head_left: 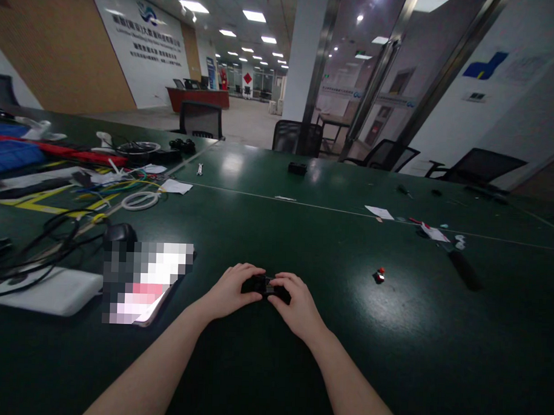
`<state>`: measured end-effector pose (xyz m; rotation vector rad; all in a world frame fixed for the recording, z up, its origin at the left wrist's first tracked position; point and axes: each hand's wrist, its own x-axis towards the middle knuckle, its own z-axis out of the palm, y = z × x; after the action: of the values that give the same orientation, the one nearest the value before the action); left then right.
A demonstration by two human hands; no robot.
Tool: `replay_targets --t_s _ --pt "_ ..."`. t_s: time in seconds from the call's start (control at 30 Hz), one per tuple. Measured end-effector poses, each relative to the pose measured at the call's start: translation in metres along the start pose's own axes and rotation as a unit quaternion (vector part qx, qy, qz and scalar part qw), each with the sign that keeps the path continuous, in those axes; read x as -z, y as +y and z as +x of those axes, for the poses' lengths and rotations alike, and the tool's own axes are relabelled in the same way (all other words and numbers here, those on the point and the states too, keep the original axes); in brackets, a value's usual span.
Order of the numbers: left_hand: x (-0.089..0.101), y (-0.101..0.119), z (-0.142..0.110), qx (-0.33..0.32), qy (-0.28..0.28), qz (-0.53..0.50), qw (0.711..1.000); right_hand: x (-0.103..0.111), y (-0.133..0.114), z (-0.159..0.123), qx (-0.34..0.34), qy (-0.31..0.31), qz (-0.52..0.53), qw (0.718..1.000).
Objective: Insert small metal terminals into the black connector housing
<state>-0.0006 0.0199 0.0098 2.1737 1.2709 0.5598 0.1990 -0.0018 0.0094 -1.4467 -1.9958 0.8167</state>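
A small black device (266,286) lies low on the dark green table, directly in front of me. My left hand (231,290) grips its left end, thumb on the near side and fingers over the far side. On the right end my right hand (298,302) is closed in the same manner, its fingertips close to the middle. A narrow greyish part of the device shows between the two hands. Much of it is hidden by my fingers, and its exact kind cannot be made out.
Left of my hands lies a phone-like device (163,282) with a pixelated screen, beside a white box (60,292) and black cables (53,239). A small red-and-black piece (380,276) sits to the right. Farther back are a black block (297,168) and a small wrench (199,169).
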Motion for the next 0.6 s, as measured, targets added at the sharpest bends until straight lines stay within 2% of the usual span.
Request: replay_targets --t_s 0.6 --pt "0.0030 0.0006 -0.0009 -0.003 -0.009 -0.009 1.000 0.0039 -0.0069 -0.0017 -0.025 -0.018 0.002 1.000"
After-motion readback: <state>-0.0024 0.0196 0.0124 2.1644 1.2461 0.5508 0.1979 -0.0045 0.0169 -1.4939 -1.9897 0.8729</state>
